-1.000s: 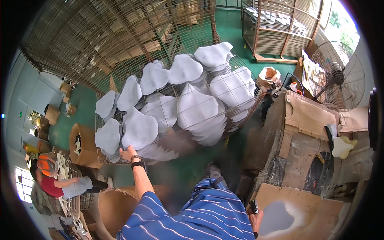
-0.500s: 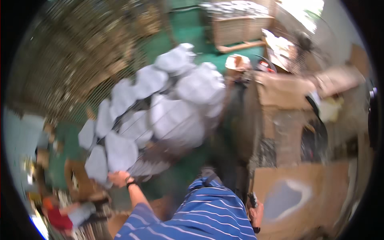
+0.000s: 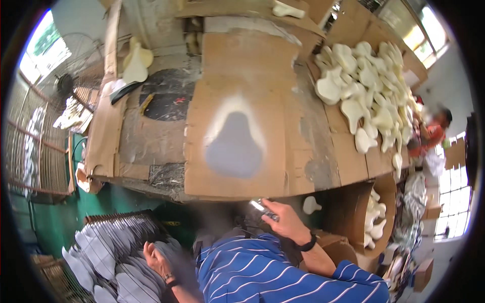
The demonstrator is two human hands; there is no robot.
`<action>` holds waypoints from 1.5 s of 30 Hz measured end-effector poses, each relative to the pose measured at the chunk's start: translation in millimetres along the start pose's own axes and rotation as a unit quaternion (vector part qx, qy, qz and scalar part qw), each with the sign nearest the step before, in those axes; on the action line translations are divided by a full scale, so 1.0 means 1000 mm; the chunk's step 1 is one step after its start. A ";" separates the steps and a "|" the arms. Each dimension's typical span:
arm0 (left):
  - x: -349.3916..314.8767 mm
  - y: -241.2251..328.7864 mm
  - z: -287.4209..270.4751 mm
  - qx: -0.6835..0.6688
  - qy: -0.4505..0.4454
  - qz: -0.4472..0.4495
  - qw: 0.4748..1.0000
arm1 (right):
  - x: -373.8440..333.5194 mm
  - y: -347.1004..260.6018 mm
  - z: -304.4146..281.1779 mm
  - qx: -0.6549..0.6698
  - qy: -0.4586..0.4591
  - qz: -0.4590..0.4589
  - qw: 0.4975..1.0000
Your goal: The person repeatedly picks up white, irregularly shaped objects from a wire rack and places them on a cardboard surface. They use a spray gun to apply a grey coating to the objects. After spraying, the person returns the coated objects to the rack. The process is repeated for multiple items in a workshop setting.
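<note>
My left hand (image 3: 156,260) is low at the left, beside a wire rack (image 3: 118,218) that holds several grey saddle-shaped pads (image 3: 98,252). Its fingers are partly stretched out, and nothing shows in them. My right hand (image 3: 289,222) is closed around a small silver-and-black tool (image 3: 264,210) just in front of the table edge; the fingers hide much of it. On the table lies a cardboard sheet (image 3: 237,65) with a grey saddle-shaped patch (image 3: 235,149) of colour, paler around its rim.
Cream saddle-shaped pads (image 3: 369,76) are heaped at the table's right. A cardboard box (image 3: 353,217) of more pads stands below. At far left are wire racks (image 3: 38,146). A person in orange (image 3: 433,132) is at far right. One pad (image 3: 311,204) lies beneath the table edge.
My view has swung right from the racked grey pads to the cardboard-covered table. My left hand, earlier touching a grey pad, is now apart from it. The tool remains in my right hand.
</note>
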State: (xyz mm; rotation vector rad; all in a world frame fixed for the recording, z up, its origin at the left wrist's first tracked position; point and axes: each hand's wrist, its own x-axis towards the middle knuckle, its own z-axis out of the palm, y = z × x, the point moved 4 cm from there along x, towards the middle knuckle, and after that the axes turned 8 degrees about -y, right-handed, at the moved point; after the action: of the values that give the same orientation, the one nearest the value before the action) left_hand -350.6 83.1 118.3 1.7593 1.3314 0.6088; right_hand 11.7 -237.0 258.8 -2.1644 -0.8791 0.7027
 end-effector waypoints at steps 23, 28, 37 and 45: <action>0.036 -0.269 0.062 -0.162 -0.321 -0.391 0.847 | -0.088 -0.122 -0.027 0.014 0.290 0.056 0.955; 0.044 -0.278 0.072 -0.145 -0.338 -0.360 0.857 | -0.100 -0.120 -0.020 0.025 0.226 0.082 0.970; 0.058 -0.222 0.105 -0.044 -0.405 -0.301 0.862 | -0.129 -0.107 -0.031 0.053 0.241 0.147 0.958; 0.069 -0.195 0.118 -0.018 -0.401 -0.306 0.863 | -0.100 -0.114 -0.018 0.071 0.122 0.063 0.988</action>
State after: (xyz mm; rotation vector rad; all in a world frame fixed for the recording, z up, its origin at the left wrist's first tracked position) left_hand -342.0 128.9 -115.8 1.2043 1.1363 -0.4275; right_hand -81.9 -257.6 378.0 -2.1345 -0.5526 0.5296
